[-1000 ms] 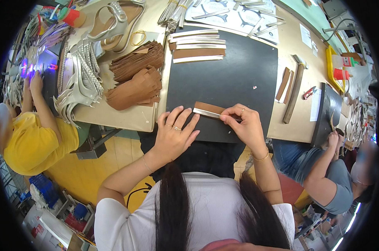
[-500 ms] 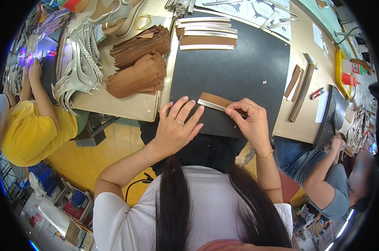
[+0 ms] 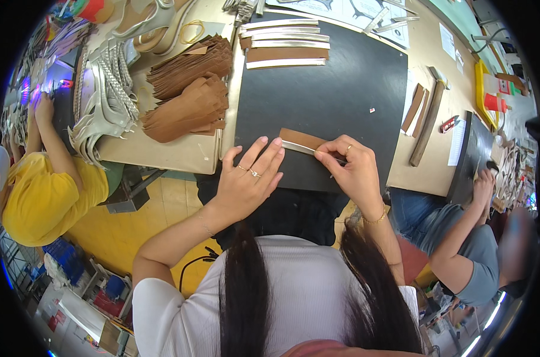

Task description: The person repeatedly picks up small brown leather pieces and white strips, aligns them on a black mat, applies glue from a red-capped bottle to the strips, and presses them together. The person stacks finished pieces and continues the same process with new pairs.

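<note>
A brown strip (image 3: 300, 138) lies on the black work mat (image 3: 317, 89) close to its near edge. Along the brown strip's near side runs a narrow silver strip (image 3: 297, 147). My left hand (image 3: 246, 181) is open, fingers spread, with its index fingertip at the left end of the silver strip. Thumb and forefinger of my right hand (image 3: 354, 169) pinch the silver strip toward its right end, hiding that part. A small dark object shows beneath the right fingers; I cannot tell what it is.
Brown and silver strips (image 3: 288, 55) lie at the mat's far left. Stacked brown pieces (image 3: 186, 110) and silver braided straps (image 3: 112, 89) sit left. A wooden-handled hammer (image 3: 428, 122) and red cutter (image 3: 450, 124) lie right. Co-workers in yellow (image 3: 50, 193) and grey-blue (image 3: 463, 262) sit either side.
The view has shifted slightly. Both my hands keep nearly the same pose on the strip. The co-worker on the right has raised a hand, and a dark object now shows at it.
</note>
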Action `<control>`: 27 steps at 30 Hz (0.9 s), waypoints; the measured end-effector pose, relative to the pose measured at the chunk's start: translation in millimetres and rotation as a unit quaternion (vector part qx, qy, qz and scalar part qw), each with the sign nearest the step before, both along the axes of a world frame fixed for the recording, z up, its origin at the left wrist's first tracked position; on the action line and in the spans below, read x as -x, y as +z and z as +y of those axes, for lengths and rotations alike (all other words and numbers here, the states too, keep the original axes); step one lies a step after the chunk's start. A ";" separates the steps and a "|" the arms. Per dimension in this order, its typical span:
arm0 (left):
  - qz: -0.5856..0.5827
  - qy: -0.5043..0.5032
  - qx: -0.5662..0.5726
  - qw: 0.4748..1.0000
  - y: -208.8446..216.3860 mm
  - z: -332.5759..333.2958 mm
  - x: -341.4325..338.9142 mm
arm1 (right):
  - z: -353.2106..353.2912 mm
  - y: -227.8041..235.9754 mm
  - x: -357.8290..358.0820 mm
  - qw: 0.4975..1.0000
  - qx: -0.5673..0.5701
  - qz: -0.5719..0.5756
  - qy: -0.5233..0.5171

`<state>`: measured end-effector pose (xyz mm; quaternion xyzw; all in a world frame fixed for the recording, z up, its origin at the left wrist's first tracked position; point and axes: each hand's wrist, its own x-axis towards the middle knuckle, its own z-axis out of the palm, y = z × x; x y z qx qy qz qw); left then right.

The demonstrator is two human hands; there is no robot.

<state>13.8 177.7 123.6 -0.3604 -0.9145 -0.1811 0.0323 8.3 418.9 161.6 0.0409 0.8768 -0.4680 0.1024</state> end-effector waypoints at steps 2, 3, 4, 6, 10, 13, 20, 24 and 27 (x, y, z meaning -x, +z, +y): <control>0.010 -0.003 0.000 1.000 0.2 0.7 1.5 | 1.9 1.0 0.7 1.000 -0.007 -0.002 0.008; 0.009 -0.003 0.000 1.000 0.6 1.0 1.4 | 2.5 1.2 0.9 1.000 -0.011 -0.006 0.013; 0.007 -0.002 0.001 1.000 1.1 1.3 1.3 | 3.0 1.1 1.2 1.000 -0.009 -0.008 0.013; 0.011 0.001 0.002 1.000 0.8 3.4 1.4 | 2.9 0.8 1.3 1.000 -0.006 -0.012 0.011; 0.018 0.011 0.032 0.999 0.7 8.5 -0.8 | 0.3 0.8 0.4 1.000 0.014 -0.014 0.003; 0.031 0.016 0.061 0.998 0.1 12.0 -2.2 | 0.4 1.8 1.6 1.000 0.003 -0.021 0.009; 0.052 0.022 0.093 0.994 -1.4 16.2 -2.4 | 1.7 1.1 5.2 0.999 -0.029 -0.023 0.028; 0.058 0.020 0.099 0.993 -1.2 16.4 -2.3 | 2.2 -0.6 4.8 0.999 -0.030 -0.016 0.033; 0.061 0.023 0.106 0.992 -0.8 17.8 -2.5 | 1.9 -1.9 4.7 0.999 -0.030 -0.010 0.033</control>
